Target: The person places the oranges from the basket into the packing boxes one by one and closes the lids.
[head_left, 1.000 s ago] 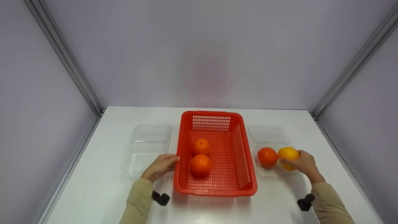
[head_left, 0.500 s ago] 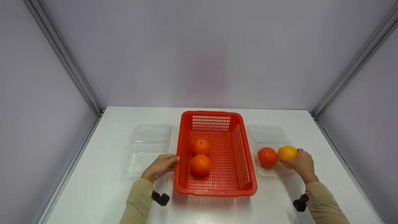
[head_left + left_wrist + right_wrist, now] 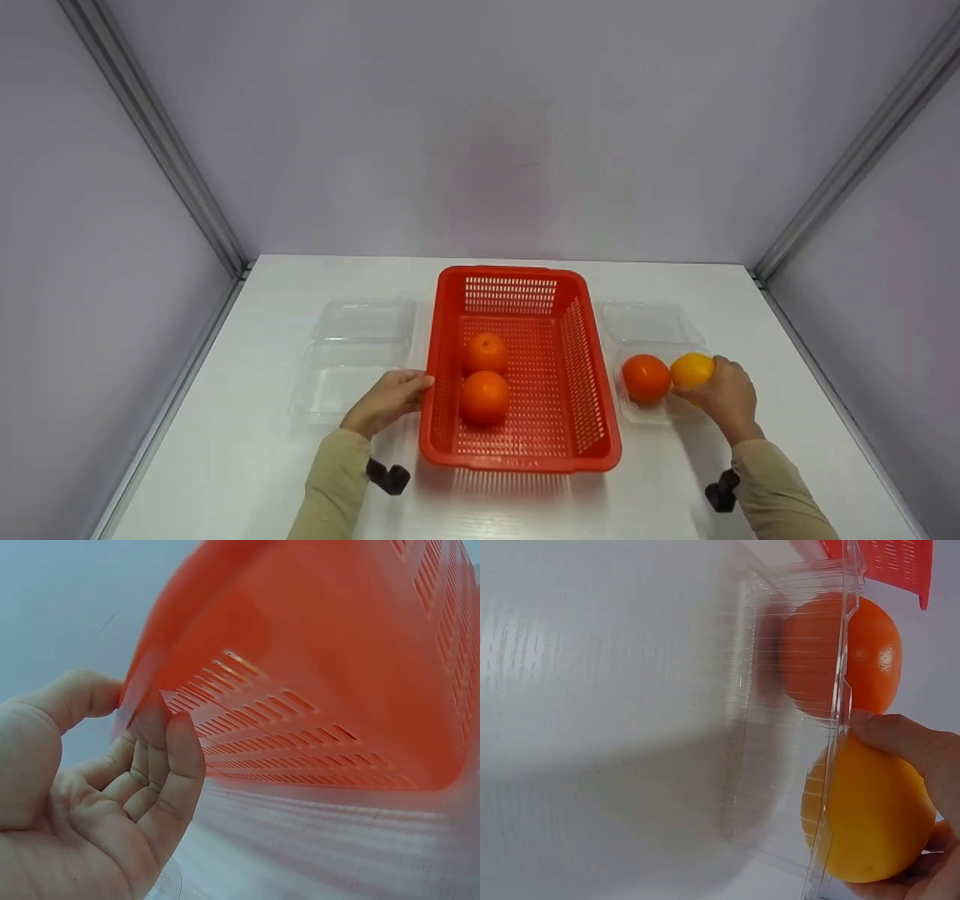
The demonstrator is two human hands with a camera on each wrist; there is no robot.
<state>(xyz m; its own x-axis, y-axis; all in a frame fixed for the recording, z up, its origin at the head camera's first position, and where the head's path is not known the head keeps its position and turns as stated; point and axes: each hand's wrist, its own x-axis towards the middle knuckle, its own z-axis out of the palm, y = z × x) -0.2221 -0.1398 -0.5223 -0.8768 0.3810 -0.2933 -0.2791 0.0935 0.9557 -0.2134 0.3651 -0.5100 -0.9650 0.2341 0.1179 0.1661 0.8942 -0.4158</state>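
The right hand (image 3: 729,394) grips the yellow fruit (image 3: 691,368) to its far left, beside an orange fruit (image 3: 646,378); the left hand (image 3: 386,401) pinches the red basket (image 3: 521,463) by its left rim.

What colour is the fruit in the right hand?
Yellow-orange; the fruit in the right hand shows best in the right wrist view.

White table (image 3: 217,465), shiny near front. Pale back wall (image 3: 337,135) has faint pinkish patch (image 3: 502,180); grey metal posts (image 3: 158,131) line both rear corners.
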